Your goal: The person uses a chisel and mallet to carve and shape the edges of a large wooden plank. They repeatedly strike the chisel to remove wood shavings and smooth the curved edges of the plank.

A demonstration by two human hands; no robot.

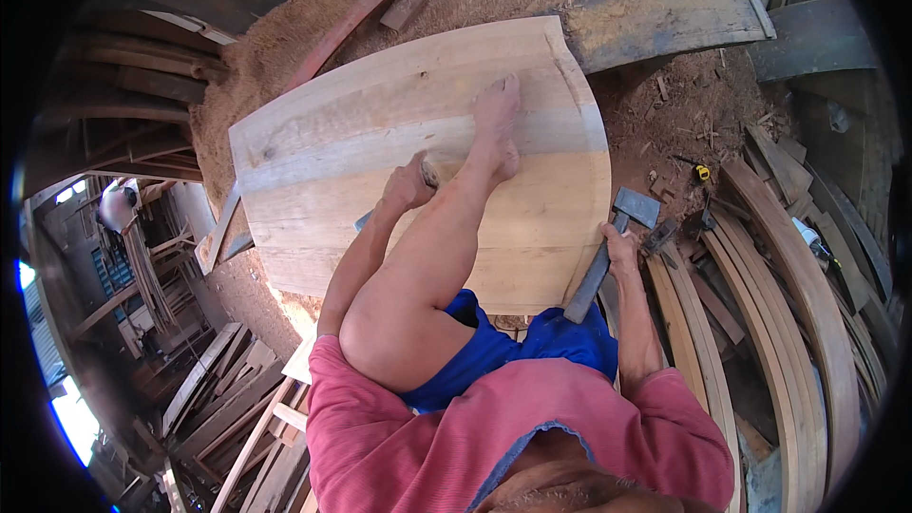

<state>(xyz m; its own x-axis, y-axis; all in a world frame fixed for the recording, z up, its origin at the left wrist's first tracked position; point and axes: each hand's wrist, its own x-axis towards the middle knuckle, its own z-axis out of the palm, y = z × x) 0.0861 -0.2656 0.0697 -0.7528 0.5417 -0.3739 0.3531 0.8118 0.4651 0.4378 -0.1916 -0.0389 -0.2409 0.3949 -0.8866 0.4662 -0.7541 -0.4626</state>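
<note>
A broad panel of joined pale boards [380, 133] lies before me, and my bare left foot rests on it. My left hand [408, 182] is on the panel beside my shin, its fingers wrapped round something. Only a rounded end [430, 174] of that thing shows at the fingers, so its kind is hidden. A small blue-grey piece [362, 221] peeks out by my left forearm. On the right, my right hand [622, 245] is closed on a hammer [591, 280], close under its blocky grey head. The hammer's dark handle slants down toward my blue shorts.
Sawdust and wood chips cover the ground. A curved plank [665, 24] runs off behind the panel, near a reddish beam [356, 19]. Curved timbers [774, 323] lie at right, beside a yellow tape measure [703, 173]. Scrap wood [223, 389] is piled left; another person [119, 204] is beyond.
</note>
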